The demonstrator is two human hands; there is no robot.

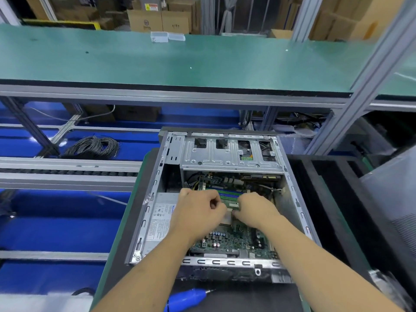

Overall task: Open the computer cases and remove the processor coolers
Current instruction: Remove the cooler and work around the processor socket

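An open computer case (292, 188) lies on its side on the dark work mat, its green motherboard (234, 240) exposed. Both my hands are inside it over the middle of the board. My left hand (198, 210) has its fingers curled, the thumb and fingers pinching at something small by the processor area (226, 220). My right hand (256, 209) reaches in from the right, its fingertips curled down onto the same spot. What the fingers hold is hidden. No cooler shows on the board. A silver drive cage (229, 154) spans the far end.
The grey power supply (161, 219) fills the case's left side. A blue electric screwdriver (189, 297) lies on the mat in front of the case. Black foam trays (333, 199) stand to the right, a coiled cable (94, 147) at the far left, a green bench (180, 57) beyond.
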